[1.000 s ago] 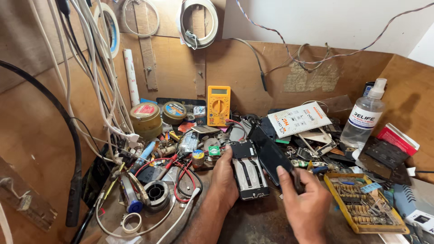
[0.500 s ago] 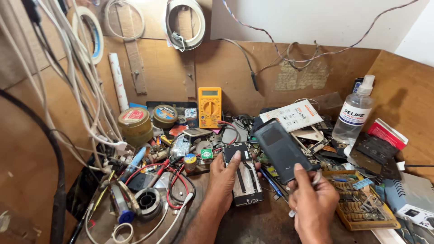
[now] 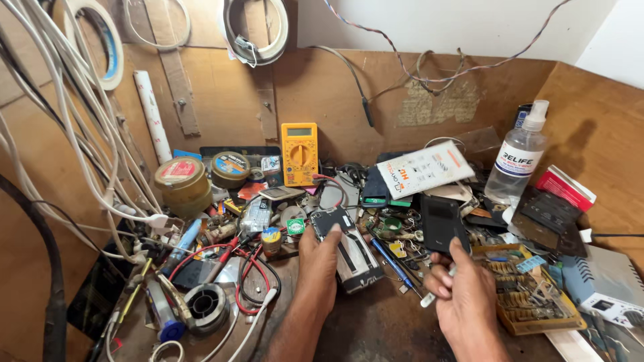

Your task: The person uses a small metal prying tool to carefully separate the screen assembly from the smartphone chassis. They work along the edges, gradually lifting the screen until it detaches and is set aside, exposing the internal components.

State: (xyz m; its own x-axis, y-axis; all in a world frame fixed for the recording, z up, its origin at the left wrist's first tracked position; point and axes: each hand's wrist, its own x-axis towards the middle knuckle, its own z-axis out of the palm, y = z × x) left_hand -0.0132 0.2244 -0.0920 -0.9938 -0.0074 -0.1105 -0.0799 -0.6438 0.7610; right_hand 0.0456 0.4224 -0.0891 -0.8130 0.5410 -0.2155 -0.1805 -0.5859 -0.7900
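Here, nearest the camera, the right hand (image 3: 463, 305) curls its fingers (image 3: 439, 289) around a thin white-tipped tool (image 3: 429, 298), the tip poking out just below the knuckles, while the thumb pins the lower edge of a flat black rectangular phone back cover (image 3: 444, 224) that stands up just beyond the fingertips. Whether the inner fingers also press the cover from behind cannot be told.

A little farther, the left hand (image 3: 320, 268) lies flat, fingers together and slightly bent, its tips pressing down on the near left edge of an opened dark phone body with its metal frame and circuit board exposed (image 3: 349, 248), which rests on the worn wooden workbench (image 3: 382, 322).

To do this well, the left fingers would best keep the opened body flat and bear only on the frame, off the bare board. The right thumb's hold on the cover looks light, so the cover and tool would be safer handled one at a time.

Beyond the fingertips stand a yellow handheld multimeter (image 3: 300, 153) and, far right, a clear plastic spray bottle (image 3: 516, 161).
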